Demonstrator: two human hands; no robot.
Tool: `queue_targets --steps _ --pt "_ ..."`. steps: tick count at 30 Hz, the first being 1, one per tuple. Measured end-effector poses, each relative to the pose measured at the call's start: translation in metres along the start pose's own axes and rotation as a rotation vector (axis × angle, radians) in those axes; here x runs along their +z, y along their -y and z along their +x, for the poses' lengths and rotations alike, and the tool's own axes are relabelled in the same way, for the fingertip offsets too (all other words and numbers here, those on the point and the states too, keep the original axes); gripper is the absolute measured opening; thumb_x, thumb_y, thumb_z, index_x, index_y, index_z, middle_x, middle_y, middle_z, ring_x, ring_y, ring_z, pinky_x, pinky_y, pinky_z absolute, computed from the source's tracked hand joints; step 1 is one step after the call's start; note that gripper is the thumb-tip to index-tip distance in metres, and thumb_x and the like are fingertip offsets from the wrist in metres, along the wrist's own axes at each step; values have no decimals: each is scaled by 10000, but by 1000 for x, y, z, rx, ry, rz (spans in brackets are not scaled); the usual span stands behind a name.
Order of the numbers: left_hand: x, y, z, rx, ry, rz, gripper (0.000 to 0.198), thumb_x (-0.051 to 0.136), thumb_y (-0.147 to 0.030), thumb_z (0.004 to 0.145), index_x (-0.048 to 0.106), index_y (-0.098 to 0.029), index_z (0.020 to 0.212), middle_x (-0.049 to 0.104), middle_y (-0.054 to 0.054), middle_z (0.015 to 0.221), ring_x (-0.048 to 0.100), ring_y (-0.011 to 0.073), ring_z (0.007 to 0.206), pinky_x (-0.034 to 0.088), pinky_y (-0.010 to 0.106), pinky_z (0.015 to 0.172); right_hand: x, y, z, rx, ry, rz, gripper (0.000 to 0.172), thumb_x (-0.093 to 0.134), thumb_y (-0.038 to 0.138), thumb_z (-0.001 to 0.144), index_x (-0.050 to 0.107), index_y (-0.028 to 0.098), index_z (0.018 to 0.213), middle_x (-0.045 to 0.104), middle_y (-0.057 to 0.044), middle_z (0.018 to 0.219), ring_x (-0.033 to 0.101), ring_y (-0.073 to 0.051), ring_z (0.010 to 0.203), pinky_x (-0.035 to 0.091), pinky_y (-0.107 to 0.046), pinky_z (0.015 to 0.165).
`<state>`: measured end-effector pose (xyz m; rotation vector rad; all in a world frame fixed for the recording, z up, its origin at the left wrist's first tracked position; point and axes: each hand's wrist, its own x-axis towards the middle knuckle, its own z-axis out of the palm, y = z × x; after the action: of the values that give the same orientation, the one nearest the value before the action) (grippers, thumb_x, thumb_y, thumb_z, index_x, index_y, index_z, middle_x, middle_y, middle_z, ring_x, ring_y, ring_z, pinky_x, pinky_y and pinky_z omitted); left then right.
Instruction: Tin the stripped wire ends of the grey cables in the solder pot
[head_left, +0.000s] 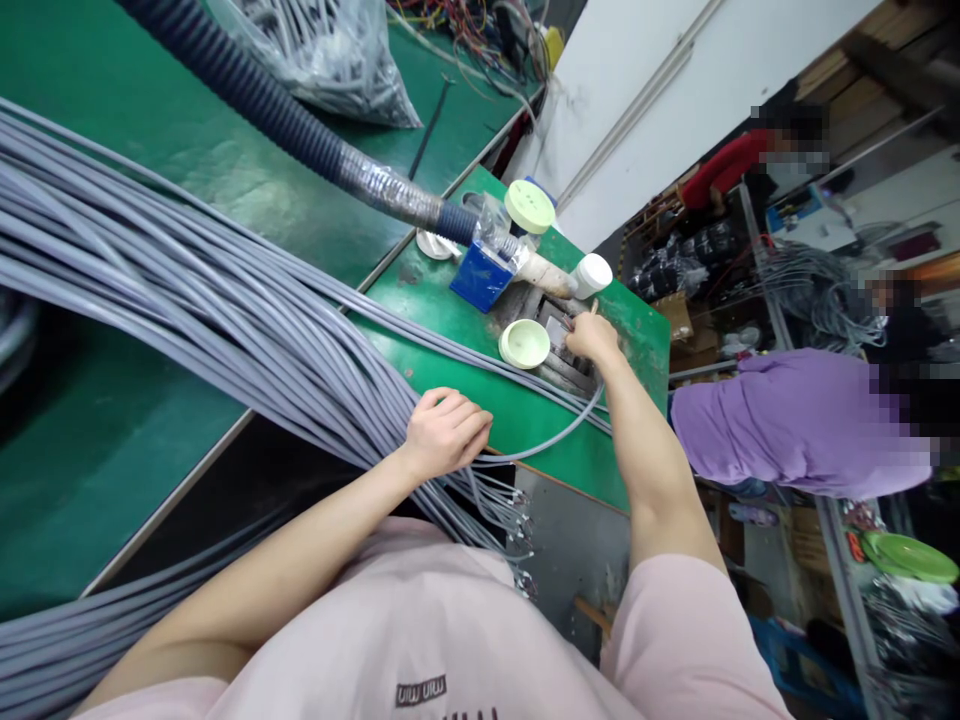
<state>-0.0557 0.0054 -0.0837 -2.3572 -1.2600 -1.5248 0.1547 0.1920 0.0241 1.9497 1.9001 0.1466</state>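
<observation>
A thick bundle of grey cables runs from the left across the green tables, its stripped or connector-like ends hanging near my lap. My left hand is closed, resting on the near part of the bundle with its fingers curled round cables. One grey cable bows from beside it to my right hand, which pinches it near its end. That hand is over a dark metal-framed unit with a pale grey surface. The cable's tip is too small to make out. An open pale green tub stands just left of the unit.
A black ribbed hose reaches over the table to a blue box. Close by are a white cup and a pale green lid. A clear bag of grey cables lies behind. A person in purple is at right.
</observation>
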Motion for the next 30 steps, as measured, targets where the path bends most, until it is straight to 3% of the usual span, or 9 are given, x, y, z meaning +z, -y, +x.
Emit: queue_targets --steps 24,30 --pt "-1 -1 1 11 -19 9 78 604 -182 815 617 -201 890 702 -13 760 620 143 729 406 350 834 2 -1 0 -17 -18 17 347 541 229 829 659 82 1121 656 -235 1155 627 -352 1073 505 -391 840" --pt "0 0 0 8 -11 2 78 594 -185 822 622 -203 892 702 -11 763 619 144 732 406 351 834 -8 -15 -10 -18 -76 111 235 559 284 820 695 125 928 696 -175 1009 640 -306 965 467 -333 752"
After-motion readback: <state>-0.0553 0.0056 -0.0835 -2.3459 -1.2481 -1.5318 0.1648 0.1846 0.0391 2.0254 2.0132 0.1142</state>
